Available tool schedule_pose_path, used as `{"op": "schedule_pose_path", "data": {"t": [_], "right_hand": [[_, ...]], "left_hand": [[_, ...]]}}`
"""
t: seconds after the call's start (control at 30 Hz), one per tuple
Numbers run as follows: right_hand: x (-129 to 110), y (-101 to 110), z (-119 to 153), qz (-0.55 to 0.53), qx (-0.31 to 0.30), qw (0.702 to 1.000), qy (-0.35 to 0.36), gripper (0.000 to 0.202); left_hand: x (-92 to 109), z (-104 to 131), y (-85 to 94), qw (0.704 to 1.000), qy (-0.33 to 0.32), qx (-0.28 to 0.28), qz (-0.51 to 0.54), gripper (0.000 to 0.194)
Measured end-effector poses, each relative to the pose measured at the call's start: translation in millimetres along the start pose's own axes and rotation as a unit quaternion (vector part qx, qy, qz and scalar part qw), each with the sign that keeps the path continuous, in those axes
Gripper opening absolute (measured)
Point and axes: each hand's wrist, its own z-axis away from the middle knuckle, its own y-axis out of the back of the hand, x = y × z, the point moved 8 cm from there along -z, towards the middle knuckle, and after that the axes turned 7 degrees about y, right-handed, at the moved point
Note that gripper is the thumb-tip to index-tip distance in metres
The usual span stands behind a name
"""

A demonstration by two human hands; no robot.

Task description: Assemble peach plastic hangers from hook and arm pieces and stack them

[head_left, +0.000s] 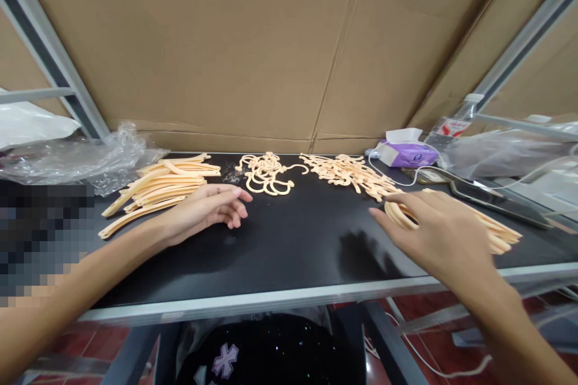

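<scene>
Long peach-coloured strips (158, 186) lie in a pile on the left of the black table (289, 246). Just right of them is my left hand (210, 207), its fingers loosely curved and apart, with nothing in it. Thin curled pieces (267, 174) form a small heap at the middle back, and short knobbly pieces (347, 173) are spread right of it. My right hand (436, 228) is over a bundle of curved peach strips (499, 234) at the right; its thumb and fingers are apart around the bundle's looped end. The palm hides whether it grips them.
Clear plastic wrap (90, 159) lies at the back left. A purple tissue pack (409, 153), a bottle (458, 120), a white cable (401, 183) and a dark phone-like device (501, 204) are at the right. Cardboard (235, 42) stands behind; a metal edge (253, 301) runs along the front.
</scene>
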Motion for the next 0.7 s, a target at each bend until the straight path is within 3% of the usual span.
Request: {"op": "schedule_pose_path", "data": {"t": [0.13,0.23,0.4,0.5,0.57,0.7], "right_hand": [[-48.7,-40.8,-61.6,-0.106,-0.071,0.989,0.075,0.028],[-93.3,-77.2,-94.3,-0.153,-0.131,0.970,0.138,0.023],[-138.8,-108.5,-100.9,-0.167,-0.138,0.954,0.208,0.027],[-137.3,-112.5,-91.1,-0.181,-0.135,0.951,0.211,0.027],[-128.6,-113.2,-87.9,-0.198,-0.135,0.951,0.197,0.026],[-114.9,-114.7,-90.5,-0.221,-0.133,0.951,0.172,0.021]], "left_hand": [[17.6,2.6,23.2,0.989,-0.072,0.122,-0.040,0.028],[35.6,11.1,49.0,0.957,-0.137,0.232,-0.106,0.032],[53.6,24.6,76.4,0.873,-0.193,0.335,-0.297,0.013],[53.1,24.2,78.8,0.802,-0.178,0.346,-0.453,0.015],[48.6,19.3,74.6,0.757,-0.170,0.320,-0.544,0.020],[36.5,8.9,63.2,0.711,-0.204,0.239,-0.629,0.020]]}}
